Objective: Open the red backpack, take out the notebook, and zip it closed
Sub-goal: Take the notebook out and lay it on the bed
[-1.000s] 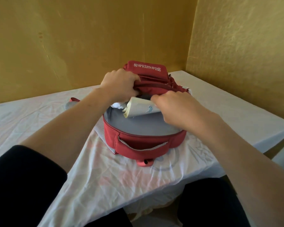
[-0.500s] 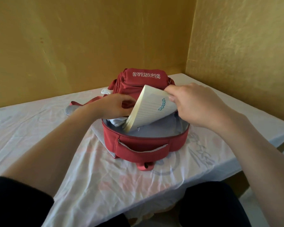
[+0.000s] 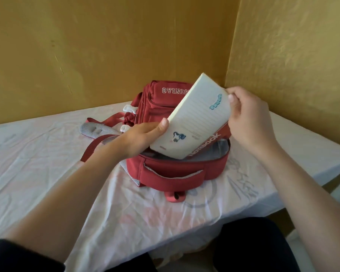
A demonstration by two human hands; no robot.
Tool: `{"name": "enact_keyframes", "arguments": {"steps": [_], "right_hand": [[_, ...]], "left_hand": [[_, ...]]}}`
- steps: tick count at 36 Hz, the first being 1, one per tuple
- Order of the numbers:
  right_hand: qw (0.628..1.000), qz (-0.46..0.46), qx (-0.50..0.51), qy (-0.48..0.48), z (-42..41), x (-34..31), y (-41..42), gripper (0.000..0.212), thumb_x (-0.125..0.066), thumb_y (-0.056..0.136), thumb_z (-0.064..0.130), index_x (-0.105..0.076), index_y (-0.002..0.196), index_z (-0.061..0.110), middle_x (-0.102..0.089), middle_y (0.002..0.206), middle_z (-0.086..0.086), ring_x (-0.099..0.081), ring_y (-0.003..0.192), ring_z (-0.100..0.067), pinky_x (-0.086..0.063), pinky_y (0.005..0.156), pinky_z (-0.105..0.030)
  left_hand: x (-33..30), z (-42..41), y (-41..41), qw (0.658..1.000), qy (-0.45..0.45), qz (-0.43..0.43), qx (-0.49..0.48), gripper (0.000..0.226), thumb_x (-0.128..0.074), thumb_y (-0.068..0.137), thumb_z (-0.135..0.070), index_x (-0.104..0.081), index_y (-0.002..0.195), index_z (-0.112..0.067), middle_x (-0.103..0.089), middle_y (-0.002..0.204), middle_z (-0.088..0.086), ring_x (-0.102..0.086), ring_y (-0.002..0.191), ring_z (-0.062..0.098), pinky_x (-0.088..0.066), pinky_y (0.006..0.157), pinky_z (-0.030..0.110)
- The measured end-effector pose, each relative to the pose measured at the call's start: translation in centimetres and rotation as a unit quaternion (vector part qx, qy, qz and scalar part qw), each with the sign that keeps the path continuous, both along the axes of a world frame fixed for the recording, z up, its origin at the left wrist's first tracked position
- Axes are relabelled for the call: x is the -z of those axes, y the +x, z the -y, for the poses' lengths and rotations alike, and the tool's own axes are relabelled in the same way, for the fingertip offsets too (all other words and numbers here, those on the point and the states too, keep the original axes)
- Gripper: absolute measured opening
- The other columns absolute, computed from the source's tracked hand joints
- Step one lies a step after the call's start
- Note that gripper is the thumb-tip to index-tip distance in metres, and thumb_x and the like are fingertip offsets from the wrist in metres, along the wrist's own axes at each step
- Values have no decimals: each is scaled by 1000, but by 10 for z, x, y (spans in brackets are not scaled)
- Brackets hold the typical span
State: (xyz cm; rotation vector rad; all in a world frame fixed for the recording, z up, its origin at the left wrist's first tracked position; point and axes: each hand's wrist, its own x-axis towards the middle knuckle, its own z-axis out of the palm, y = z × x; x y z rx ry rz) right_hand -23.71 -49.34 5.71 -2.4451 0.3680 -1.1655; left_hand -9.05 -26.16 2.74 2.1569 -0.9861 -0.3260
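Notebook (image 3: 194, 122), lower corner hidden inside the open red backpack (image 3: 177, 169), pinched by both hands, left (image 3: 145, 138) and right (image 3: 247, 118).

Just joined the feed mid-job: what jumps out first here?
A pale notebook tilted at centre frame, its lower end at the open mouth of the red backpack, which lies on the white tablecloth. The left hand grips its left edge and the right hand pinches its upper right corner. Mustard-yellow walls meet in a corner behind.
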Motion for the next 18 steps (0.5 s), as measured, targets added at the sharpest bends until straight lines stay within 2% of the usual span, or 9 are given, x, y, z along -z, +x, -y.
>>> {"name": "enact_keyframes", "arguments": {"steps": [2, 4, 6, 9, 13, 15, 18], "right_hand": [[999, -10, 27, 28, 7, 2, 3, 33, -35, 110, 24, -64, 120, 15, -72, 109, -5, -64, 97, -29, -51, 76, -43], [997, -19, 46, 52, 12, 6, 5, 33, -34, 110, 23, -65, 119, 14, -71, 111, -6, -64, 100, -29, -50, 77, -41], [995, -17, 58, 79, 16, 11, 5, 34, -34, 110, 22, -65, 117, 12, -70, 111, -8, -63, 100, -30, -48, 77, -40], [990, -9, 73, 117, 21, 20, 4, 35, -34, 109, 20, -66, 115, 9, -71, 110, -10, -63, 102, -32, -46, 78, -38], [982, -15, 99, 162, 24, 36, 5, 36, -34, 108, 20, -67, 112, 8, -71, 112, -11, -63, 104, -33, -51, 85, -44], [977, -4, 104, 188, 24, 45, 6, 34, -35, 108, 20, -67, 107, 8, -71, 107, -10, -63, 98, -30, -51, 78, -40], [965, 16, 102, 239, 26, 57, 8, 33, -36, 107, 20, -65, 95, 8, -67, 93, -4, -58, 79, -19, -38, 58, -28]], "left_hand": [[5, 2, -3, 1000, -10, -15, 21, 67, -26, 81, -94, -69, 113, -54, -72, 117, -29, -62, 118, -3, -41, 109, 31], [8, 4, -3, 1000, -20, -7, 23, 73, -34, 81, -92, -69, 123, -43, -74, 119, -23, -65, 117, -1, -45, 109, 33], [11, 5, -1, 999, -18, 37, -7, 66, -47, 82, -88, -68, 120, -39, -75, 111, -22, -67, 105, -6, -52, 99, 31], [19, 9, 1, 989, -32, 116, -90, 53, -61, 83, -77, -67, 114, -34, -75, 100, -19, -68, 92, -5, -52, 79, 24], [29, 18, -6, 978, -25, 148, -142, 51, -56, 90, -72, -64, 115, -28, -76, 104, -12, -71, 99, 13, -57, 86, 39], [31, 22, -13, 977, -31, 153, -145, 55, -50, 92, -74, -65, 113, -26, -76, 104, -10, -71, 98, 17, -58, 86, 44], [33, 29, -24, 977, -63, 143, -143, 58, -48, 90, -76, -62, 118, -27, -75, 106, -13, -72, 95, 14, -59, 84, 43]]}}
